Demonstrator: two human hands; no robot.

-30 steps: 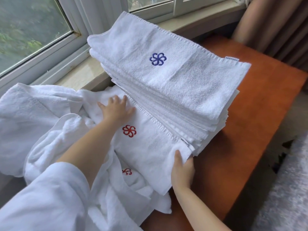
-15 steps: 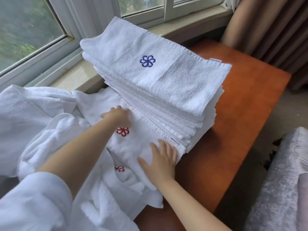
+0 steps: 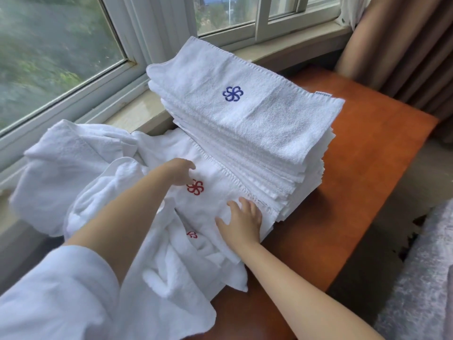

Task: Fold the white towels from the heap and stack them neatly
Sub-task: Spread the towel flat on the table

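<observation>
White heap [image 3: 81, 182] lay unfolded nearest, the right hand [image 3: 241, 220] spread flat and the left hand [image 3: 180, 171] seemingly curled on a red-crested towel [image 3: 208, 192], beyond it a tall finished stack [image 3: 245, 123], leaving several unfolded.

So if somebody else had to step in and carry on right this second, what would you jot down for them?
Left hand: on the red-logo towel, fingers hidden, grip unclear.
Right hand: lying flat on that towel's near end.
Stack: tall pile of folded towels on the orange table, blue logo on top.
Heap: loose towels to the left, under the window.
Left: finish this towel, stack it, then fold the heap.
</observation>
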